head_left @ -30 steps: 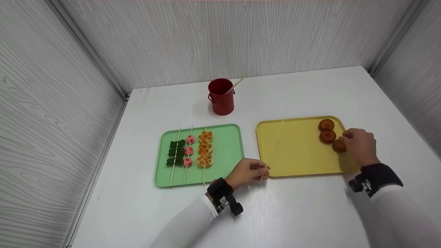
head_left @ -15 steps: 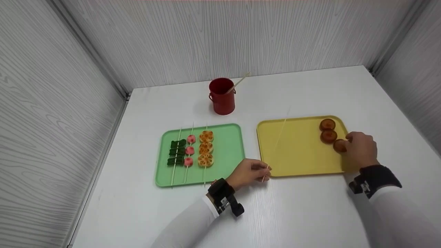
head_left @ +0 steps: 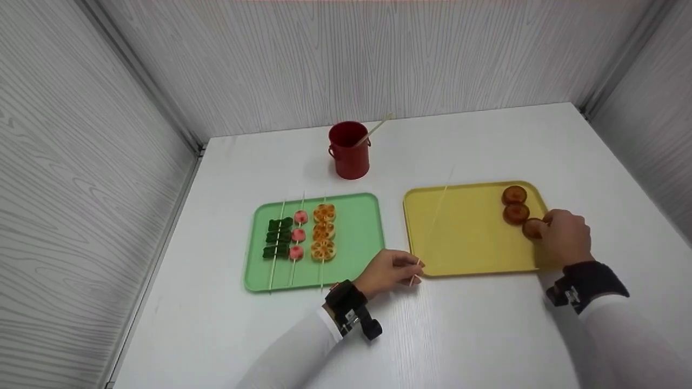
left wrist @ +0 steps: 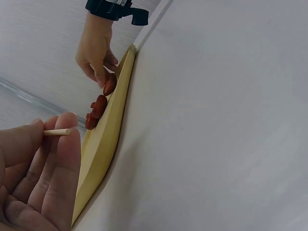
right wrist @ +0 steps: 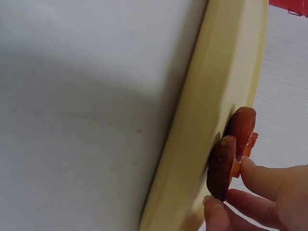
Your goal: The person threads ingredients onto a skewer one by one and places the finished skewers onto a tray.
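Near the yellow tray's front left corner, my left hand [head_left: 390, 273] pinches a thin wooden skewer [head_left: 434, 219], which slants away over the yellow tray [head_left: 459, 237]. In the left wrist view the blunt end of the skewer [left wrist: 57, 132] sticks out between thumb and fingers. My right hand [head_left: 566, 236] is at the tray's right side, thumb and fingertips on a brown mushroom [head_left: 532, 228] with a short stem. The right wrist view shows that mushroom [right wrist: 221, 168] in the fingers, close to the tray surface. Two more brown mushrooms [head_left: 516, 205] lie just behind it, touching each other.
A green tray [head_left: 359, 227] on the left bears skewers of dark green pieces [head_left: 277, 237], pink pieces [head_left: 298, 235] and lotus root slices [head_left: 323, 232]. Behind the trays stands a red bucket [head_left: 350, 159] with a pale stick [head_left: 376, 128] leaning in it. Wood-grain walls enclose the table.
My right hand has shifted very slightly toward me, still at the same mushroom. The left hand and its skewer stay nearly in place.
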Demonstrator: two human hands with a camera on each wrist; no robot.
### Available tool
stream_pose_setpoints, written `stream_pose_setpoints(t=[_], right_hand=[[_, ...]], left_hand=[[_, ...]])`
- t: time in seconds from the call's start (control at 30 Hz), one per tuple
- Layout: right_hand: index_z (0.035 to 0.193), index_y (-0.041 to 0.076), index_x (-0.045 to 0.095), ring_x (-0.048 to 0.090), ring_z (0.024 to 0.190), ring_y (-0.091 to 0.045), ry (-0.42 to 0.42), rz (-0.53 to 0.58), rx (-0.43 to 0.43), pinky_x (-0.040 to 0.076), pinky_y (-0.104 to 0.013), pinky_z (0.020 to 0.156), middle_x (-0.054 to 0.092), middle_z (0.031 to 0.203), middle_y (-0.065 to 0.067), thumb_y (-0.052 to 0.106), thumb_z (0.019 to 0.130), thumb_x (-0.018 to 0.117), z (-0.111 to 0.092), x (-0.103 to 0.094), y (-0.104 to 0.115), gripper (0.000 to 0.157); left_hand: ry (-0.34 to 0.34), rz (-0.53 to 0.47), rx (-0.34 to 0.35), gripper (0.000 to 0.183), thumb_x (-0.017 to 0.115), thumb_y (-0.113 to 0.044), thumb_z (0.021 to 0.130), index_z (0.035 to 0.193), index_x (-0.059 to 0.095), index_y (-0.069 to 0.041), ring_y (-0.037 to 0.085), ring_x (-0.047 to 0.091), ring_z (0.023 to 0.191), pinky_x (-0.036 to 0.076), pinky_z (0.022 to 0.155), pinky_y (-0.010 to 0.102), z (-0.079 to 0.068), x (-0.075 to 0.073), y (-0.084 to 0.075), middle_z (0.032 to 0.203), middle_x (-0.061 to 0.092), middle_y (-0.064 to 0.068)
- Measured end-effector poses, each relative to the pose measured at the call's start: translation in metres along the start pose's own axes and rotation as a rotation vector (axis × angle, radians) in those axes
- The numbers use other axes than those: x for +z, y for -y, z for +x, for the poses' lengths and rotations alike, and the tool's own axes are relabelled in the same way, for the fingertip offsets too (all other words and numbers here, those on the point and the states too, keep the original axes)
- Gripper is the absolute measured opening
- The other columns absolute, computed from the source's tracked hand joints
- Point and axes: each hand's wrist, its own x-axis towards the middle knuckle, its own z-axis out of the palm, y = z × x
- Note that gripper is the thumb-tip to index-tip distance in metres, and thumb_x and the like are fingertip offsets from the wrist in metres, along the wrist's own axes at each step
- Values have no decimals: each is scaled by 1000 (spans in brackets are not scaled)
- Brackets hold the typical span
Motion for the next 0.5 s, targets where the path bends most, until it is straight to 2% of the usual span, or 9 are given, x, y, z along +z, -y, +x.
stream_pose_setpoints(t=[0.1, 0.27, 0.5], right_hand=[[96, -12, 62, 54, 72, -36, -27, 13, 24, 44, -40, 58, 61, 82, -26, 23, 96, 61, 0, 2, 0, 35], [79, -2, 59, 47, 59, -26, 5, 18, 75, 33, -31, 48, 50, 61, -9, 28, 97, 60, -2, 2, 1, 35], [73, 0, 57, 47, 55, -23, 43, -14, 66, 33, -30, 45, 47, 57, -4, 30, 96, 59, -5, 2, 4, 38]], left_hand=[[-3, -7, 0, 20, 65, 0, 91, 106, 65, 13, 15, 69, 76, 60, 74, 34, -1, 0, 0, 101, 70, 24], [-1, -28, -4, 20, 65, 1, 91, 106, 64, 14, 15, 69, 75, 60, 74, 33, -1, 0, 1, 102, 70, 24], [10, -49, -4, 18, 64, 2, 91, 105, 64, 14, 13, 68, 74, 59, 73, 31, -2, 1, 7, 101, 70, 25]])
